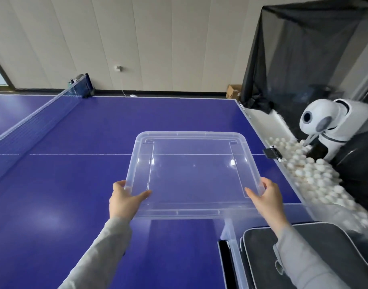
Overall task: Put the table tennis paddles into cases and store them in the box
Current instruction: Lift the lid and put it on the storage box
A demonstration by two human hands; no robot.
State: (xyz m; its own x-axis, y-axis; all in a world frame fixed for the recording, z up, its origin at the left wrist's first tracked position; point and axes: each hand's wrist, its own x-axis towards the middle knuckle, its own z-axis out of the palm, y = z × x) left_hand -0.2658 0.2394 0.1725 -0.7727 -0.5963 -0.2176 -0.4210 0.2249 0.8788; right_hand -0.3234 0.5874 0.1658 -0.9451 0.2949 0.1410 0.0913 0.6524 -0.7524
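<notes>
A clear plastic lid (191, 174) hangs level over the blue table, held by both hands at its near corners. My left hand (124, 200) grips the near left corner, thumb on top. My right hand (266, 197) grips the near right corner the same way. Low at the right stands the clear storage box (234, 253), with dark grey zipped paddle cases (260, 257) standing inside it. My right forearm hides part of the cases. No bare paddle shows.
The blue table tennis table (74, 184) spreads out in front, its net (32, 126) at the left. Off the right edge, a white ball-feeding machine (329, 122) stands behind a tray with several white balls (312, 174), backed by black catch netting.
</notes>
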